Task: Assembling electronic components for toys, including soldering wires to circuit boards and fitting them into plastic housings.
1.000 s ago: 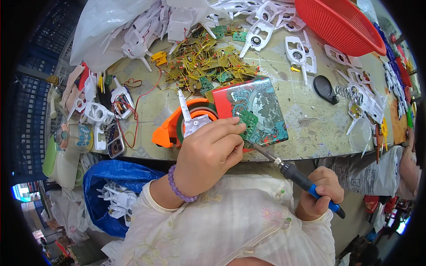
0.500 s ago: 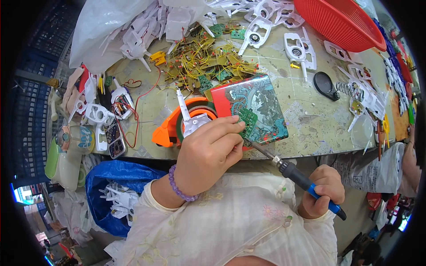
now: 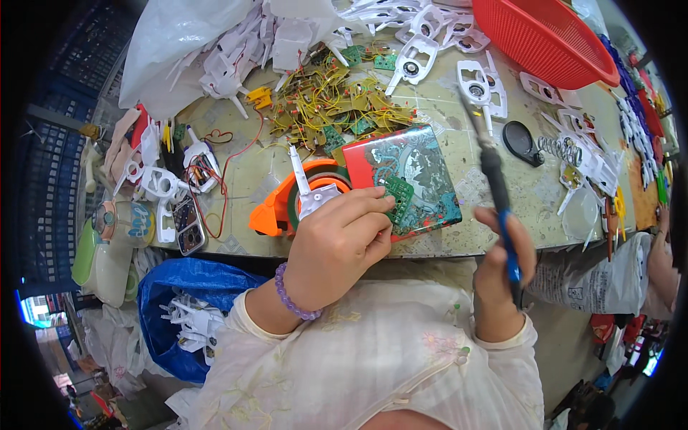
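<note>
Left hand [image 3: 338, 233] pinched board [image 3: 403, 198] at its 2 o'clock, over box [image 3: 436, 168]. Right hand [image 3: 505, 261], farther off, was closed around iron [image 3: 496, 179], long axis nearly 12-to-6, tip toward 12, clear of board, which lay at 10 o'clock from that grip.

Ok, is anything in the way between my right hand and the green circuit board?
Nothing visible: between your right hand, holding the soldering iron, and the green circuit board lie only tabletop and the patterned box. Your left hand is at the board's left side.
</note>
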{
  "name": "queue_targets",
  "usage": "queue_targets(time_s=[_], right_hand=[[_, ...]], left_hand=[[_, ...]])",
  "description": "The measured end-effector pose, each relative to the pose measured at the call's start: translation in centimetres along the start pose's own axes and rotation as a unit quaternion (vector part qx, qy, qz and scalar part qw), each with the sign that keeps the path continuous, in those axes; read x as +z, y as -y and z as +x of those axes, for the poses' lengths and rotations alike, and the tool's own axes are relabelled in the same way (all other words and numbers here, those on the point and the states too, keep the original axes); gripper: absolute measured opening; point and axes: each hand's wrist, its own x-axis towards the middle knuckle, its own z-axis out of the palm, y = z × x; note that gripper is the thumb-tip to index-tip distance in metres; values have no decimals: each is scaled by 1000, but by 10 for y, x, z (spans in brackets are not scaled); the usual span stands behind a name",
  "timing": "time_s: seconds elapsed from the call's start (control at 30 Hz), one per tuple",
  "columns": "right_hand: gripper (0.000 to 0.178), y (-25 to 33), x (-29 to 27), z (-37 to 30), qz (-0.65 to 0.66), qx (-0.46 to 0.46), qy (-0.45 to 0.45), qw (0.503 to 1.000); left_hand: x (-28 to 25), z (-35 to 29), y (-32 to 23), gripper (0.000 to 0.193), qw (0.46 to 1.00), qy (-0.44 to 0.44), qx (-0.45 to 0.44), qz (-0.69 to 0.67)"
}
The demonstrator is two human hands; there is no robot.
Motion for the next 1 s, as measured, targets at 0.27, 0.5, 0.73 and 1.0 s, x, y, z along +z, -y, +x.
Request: queue_targets(time_s=[0.27, 0.5, 0.73, 1.0], right_hand=[[30, -1, 48, 39, -155, -44, 133, 978], [27, 5, 49, 43, -138, 26, 122, 983], [28, 2, 53, 42, -131, 41, 120, 983], [33, 1, 52, 38, -128, 64, 107, 984]], left_hand=[[-3, -6, 8, 15, 1000, 21, 19, 6], [-21, -15, 13, 21, 999, 35, 28, -20], [-29, -24, 17, 21, 982, 97, -72, -145], [-14, -23, 16, 10, 971, -15, -131, -198]])
